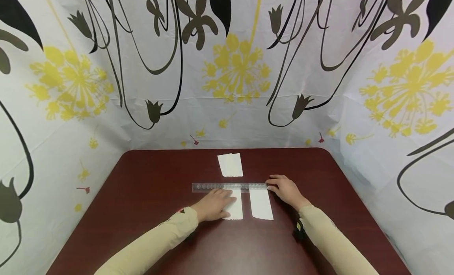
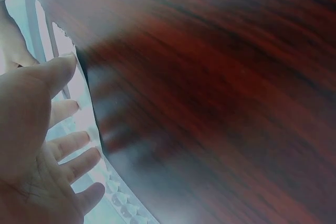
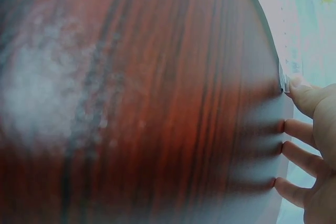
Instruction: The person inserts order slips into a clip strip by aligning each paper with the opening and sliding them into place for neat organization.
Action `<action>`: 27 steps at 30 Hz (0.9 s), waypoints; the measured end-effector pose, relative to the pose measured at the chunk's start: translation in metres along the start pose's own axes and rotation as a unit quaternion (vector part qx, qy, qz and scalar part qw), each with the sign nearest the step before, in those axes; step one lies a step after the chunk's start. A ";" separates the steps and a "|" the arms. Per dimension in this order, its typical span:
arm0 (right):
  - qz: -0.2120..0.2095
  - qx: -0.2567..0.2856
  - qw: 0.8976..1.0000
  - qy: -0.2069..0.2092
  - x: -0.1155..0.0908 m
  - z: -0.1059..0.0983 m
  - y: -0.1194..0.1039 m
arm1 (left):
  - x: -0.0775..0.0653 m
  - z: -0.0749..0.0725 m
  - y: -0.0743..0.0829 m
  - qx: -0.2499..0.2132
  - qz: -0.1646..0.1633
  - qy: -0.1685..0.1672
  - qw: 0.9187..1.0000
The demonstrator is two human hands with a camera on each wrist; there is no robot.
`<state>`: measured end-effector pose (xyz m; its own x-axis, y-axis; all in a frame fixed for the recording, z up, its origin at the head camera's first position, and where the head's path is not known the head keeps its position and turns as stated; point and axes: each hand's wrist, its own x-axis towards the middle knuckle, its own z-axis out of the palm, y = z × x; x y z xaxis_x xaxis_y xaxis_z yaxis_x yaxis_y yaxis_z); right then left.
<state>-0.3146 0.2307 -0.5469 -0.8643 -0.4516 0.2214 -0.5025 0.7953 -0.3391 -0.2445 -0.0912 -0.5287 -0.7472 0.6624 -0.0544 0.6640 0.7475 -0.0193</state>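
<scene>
A clear ruler point(image 1: 209, 187) lies crosswise on the table over the top ends of two white paper pieces. My left hand point(image 1: 213, 204) spreads over the left paper piece point(image 1: 237, 208), its fingertips pressing near the ruler and its thumb lower on the paper. At the ruler's right end, my right hand point(image 1: 288, 191) holds it between thumb and finger. In the right wrist view, other fingers point(image 3: 294, 190) of that hand rest on the table beside the ruler. The right paper piece point(image 1: 261, 204) lies just left of this hand, with an uneven lower edge.
Behind the ruler lie more white paper pieces point(image 1: 230, 164), partly overlapping. The dark red wooden table point(image 1: 163, 168) has rounded back corners. A white floral-patterned cloth point(image 1: 241, 129) hangs around it. A small black device point(image 1: 299, 230) sits under the right wrist.
</scene>
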 end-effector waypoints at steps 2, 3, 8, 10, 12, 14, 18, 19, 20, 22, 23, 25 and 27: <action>-0.001 -0.001 1.000 0.004 0.001 0.000 0.000 | 0.001 0.000 0.000 0.001 -0.001 0.002 1.000; -0.001 -0.001 1.000 0.007 0.001 0.000 0.000 | 0.002 0.001 0.001 0.002 -0.001 0.004 1.000; 0.001 0.001 1.000 0.004 -0.001 0.001 0.000 | 0.003 0.002 0.002 -0.005 -0.005 -0.002 1.000; 0.003 0.002 1.000 0.000 -0.001 0.002 0.000 | 0.002 0.002 0.003 -0.002 -0.004 -0.002 1.000; 0.002 0.001 1.000 -0.003 -0.001 0.002 -0.001 | 0.001 0.002 0.004 0.001 -0.003 -0.001 1.000; 0.004 0.000 1.000 -0.001 -0.001 0.003 -0.001 | 0.000 0.002 0.004 0.005 -0.003 0.003 1.000; 0.004 0.002 1.000 -0.004 -0.002 0.003 -0.001 | 0.000 0.004 0.004 0.000 -0.003 -0.001 1.000; 0.005 0.000 1.000 -0.004 -0.002 0.003 -0.001 | 0.000 0.005 0.004 -0.001 -0.003 0.000 1.000; 0.004 -0.001 1.000 -0.004 -0.002 0.003 -0.001 | 0.000 0.004 0.004 -0.002 -0.002 0.000 1.000; 0.004 -0.002 1.000 -0.003 -0.002 0.002 -0.002 | 0.000 0.003 0.004 0.001 -0.001 0.004 1.000; 0.002 -0.004 1.000 -0.001 -0.001 0.002 -0.001 | 0.000 0.003 0.004 0.003 -0.001 0.005 1.000; 0.002 -0.004 1.000 0.001 -0.001 0.002 -0.001 | 0.000 0.002 0.004 0.003 -0.002 0.005 1.000; 0.002 -0.003 1.000 0.000 -0.001 0.002 -0.002 | 0.001 0.002 0.004 0.001 -0.003 0.002 1.000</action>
<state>-0.3133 0.2289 -0.5484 -0.8661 -0.4492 0.2194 -0.4993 0.7989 -0.3353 -0.2424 -0.0878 -0.5311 -0.7515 0.6577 -0.0510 0.6593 0.7516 -0.0212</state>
